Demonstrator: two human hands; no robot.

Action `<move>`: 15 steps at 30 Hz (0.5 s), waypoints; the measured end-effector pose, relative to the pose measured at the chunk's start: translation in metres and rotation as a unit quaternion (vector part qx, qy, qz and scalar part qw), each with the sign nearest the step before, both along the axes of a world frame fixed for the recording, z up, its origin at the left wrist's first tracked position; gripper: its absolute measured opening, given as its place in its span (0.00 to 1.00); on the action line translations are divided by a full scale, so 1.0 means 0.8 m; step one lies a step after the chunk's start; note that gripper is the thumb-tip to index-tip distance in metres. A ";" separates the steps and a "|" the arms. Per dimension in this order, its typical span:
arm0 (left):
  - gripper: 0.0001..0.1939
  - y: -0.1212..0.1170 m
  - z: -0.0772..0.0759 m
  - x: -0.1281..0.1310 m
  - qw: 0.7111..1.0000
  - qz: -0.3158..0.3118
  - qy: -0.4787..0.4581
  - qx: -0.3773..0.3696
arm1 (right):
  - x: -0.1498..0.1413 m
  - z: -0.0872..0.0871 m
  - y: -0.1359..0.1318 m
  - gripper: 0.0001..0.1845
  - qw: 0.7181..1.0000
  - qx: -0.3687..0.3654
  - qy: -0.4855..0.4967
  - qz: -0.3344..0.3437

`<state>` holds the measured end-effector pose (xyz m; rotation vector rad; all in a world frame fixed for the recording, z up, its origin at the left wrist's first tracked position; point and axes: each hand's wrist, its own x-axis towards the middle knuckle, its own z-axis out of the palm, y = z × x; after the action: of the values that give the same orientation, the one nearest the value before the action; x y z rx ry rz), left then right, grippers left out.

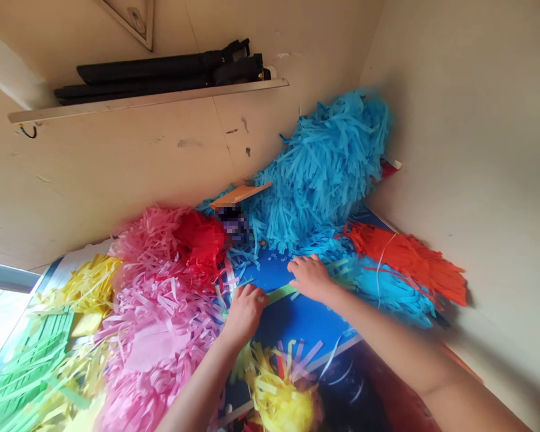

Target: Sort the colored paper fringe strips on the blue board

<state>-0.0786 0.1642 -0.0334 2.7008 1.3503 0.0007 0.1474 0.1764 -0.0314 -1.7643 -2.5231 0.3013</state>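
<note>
My left hand (245, 312) rests with curled fingers on a pale green paper strip (270, 296) lying across a blue board (306, 318). My right hand (310, 277) lies a little farther on, fingers spread on the board near the strip's end. Shaggy blue paper fringe (324, 162) rises in a mound beyond both hands. Pink fringe (162, 312) and red fringe (200, 240) lie to the left, with orange-red fringe (409, 264) to the right. Yellow fringe (279, 396) sits below my wrists. Whether my left hand grips the strip is hidden.
A cream wall (468, 120) bounds the board's far and right sides. Above, a ledge (148, 101) carries long black cases (162, 75). An orange paper point (238, 194) and a blurred patch (234, 223) sit by the blue mound. Green fringe (27, 372) covers the lower left.
</note>
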 end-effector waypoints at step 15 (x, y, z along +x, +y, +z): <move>0.13 -0.023 -0.004 0.024 0.998 0.019 0.012 0.059 | -0.020 -0.015 -0.004 0.11 0.982 0.061 -0.025 0.177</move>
<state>-0.0593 0.1462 -0.0366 2.7787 1.4511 0.0522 0.1310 0.1736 -0.0437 -1.2903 -2.8152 0.1112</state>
